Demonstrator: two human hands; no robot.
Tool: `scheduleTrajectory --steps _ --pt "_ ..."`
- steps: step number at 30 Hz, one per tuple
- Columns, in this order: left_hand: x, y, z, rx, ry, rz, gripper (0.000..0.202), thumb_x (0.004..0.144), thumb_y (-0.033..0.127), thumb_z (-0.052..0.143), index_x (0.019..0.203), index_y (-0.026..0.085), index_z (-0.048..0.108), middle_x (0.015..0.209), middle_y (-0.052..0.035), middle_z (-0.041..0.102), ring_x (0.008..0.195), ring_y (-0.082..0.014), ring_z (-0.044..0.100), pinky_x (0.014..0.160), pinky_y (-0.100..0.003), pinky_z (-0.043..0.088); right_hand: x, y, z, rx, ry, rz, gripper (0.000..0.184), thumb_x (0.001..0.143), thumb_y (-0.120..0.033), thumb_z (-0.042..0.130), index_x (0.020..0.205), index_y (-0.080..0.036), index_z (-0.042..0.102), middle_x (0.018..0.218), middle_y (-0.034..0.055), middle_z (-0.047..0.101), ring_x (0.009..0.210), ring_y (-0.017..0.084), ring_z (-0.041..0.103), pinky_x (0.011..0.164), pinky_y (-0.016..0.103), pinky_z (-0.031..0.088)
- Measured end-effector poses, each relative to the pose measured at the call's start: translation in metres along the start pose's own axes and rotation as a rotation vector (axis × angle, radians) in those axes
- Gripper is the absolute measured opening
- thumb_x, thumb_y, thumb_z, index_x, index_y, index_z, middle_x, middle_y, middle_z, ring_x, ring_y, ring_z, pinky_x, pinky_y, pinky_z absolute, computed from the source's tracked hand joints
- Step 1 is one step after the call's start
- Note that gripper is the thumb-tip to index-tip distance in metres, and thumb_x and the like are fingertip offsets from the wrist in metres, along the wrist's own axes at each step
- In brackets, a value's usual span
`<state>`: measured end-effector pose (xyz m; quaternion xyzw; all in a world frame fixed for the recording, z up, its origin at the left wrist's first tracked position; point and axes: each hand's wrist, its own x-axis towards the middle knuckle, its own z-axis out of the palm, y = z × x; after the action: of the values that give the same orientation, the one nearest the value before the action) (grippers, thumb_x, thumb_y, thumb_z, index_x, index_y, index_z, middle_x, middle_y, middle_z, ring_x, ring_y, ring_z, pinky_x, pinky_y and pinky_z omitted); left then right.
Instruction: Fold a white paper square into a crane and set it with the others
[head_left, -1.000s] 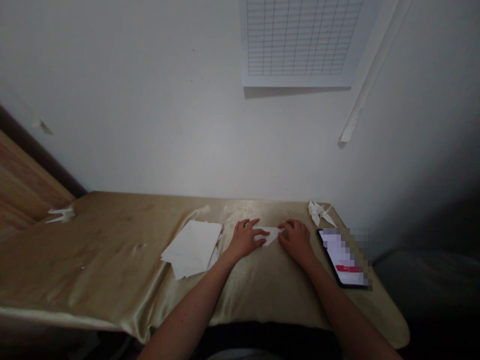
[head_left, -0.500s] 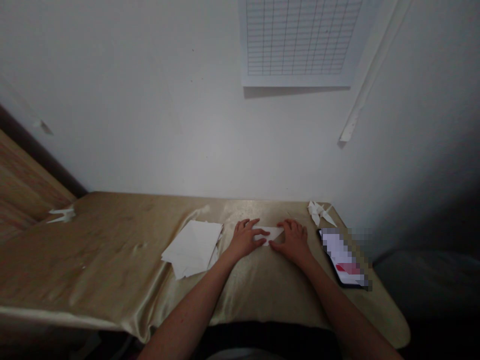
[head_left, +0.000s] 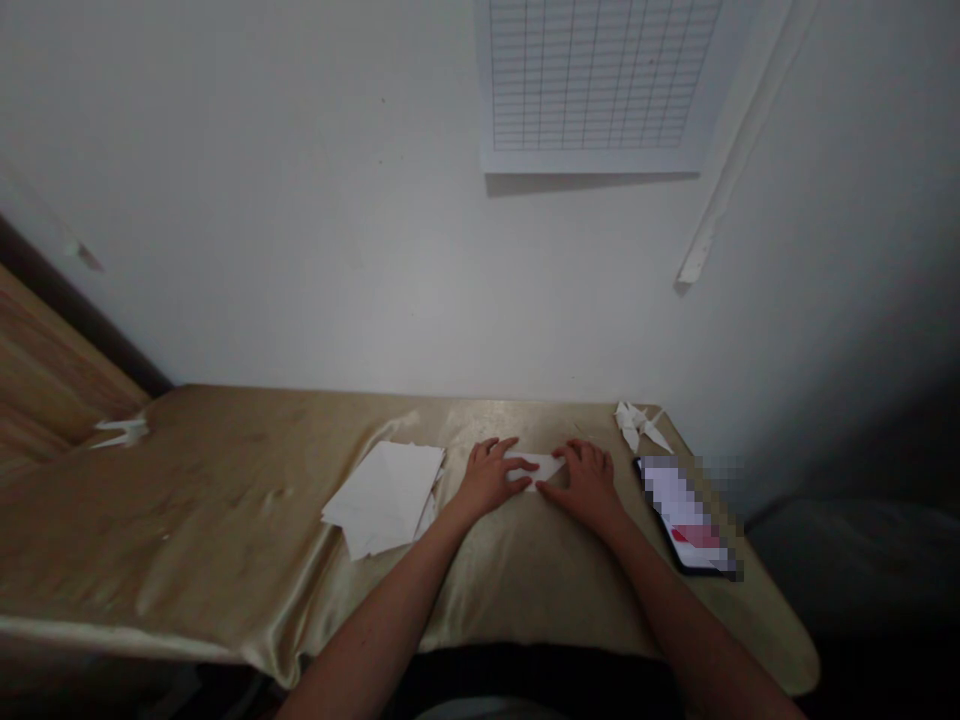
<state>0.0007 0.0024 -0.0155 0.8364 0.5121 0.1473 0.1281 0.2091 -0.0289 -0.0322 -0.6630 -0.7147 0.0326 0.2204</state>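
A small folded white paper (head_left: 538, 467) lies flat on the gold satin cloth (head_left: 225, 500) of the table. My left hand (head_left: 491, 477) presses on its left end, fingers spread and flat. My right hand (head_left: 589, 480) rests on its right end, fingers stretched out and the thumb reaching along the paper's near edge. Both hands lie flat on the paper rather than gripping it.
A stack of white sheets (head_left: 386, 495) lies left of my hands. A phone (head_left: 686, 512) with a lit screen lies at the right, folded white paper cranes (head_left: 637, 424) behind it. Another folded paper piece (head_left: 124, 430) sits far left. A gridded chart (head_left: 596, 80) hangs on the wall.
My right hand has slid a little leftward along the paper, its thumb now stretched along the near edge. The left hand has stayed put.
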Motion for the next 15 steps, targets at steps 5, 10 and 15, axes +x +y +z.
scheduleTrajectory --steps 5,10,15 --pt "0.000 -0.001 0.000 -0.004 -0.007 0.003 0.029 0.089 0.046 0.069 0.118 0.046 0.073 0.155 0.0034 0.048 0.143 -0.0336 0.036 0.119 -0.054 0.027 0.001 -0.001 -0.004 -0.019 0.035 -0.042 0.048 0.077 -0.048 0.069 0.117 -0.022 0.066 0.132 0.0151 0.055 0.129 0.034 0.044 0.113 0.052 0.028" --pt "0.001 0.000 0.000 -0.009 -0.018 -0.006 0.029 0.089 0.046 0.069 0.117 0.046 0.074 0.155 0.0042 0.048 0.143 -0.0343 0.036 0.119 -0.054 0.027 0.005 0.005 -0.004 -0.008 0.053 0.004 0.037 0.081 -0.040 0.066 0.113 -0.023 0.069 0.125 0.0129 0.058 0.124 0.032 0.047 0.109 0.047 0.032" --pt "0.001 -0.002 0.001 -0.017 -0.028 -0.006 0.030 0.089 0.044 0.070 0.119 0.046 0.073 0.156 0.0043 0.047 0.144 -0.0344 0.035 0.120 -0.055 0.024 0.011 0.012 -0.006 0.008 0.058 0.072 0.029 0.083 -0.035 0.065 0.109 -0.023 0.071 0.121 0.0114 0.059 0.119 0.030 0.050 0.104 0.043 0.036"
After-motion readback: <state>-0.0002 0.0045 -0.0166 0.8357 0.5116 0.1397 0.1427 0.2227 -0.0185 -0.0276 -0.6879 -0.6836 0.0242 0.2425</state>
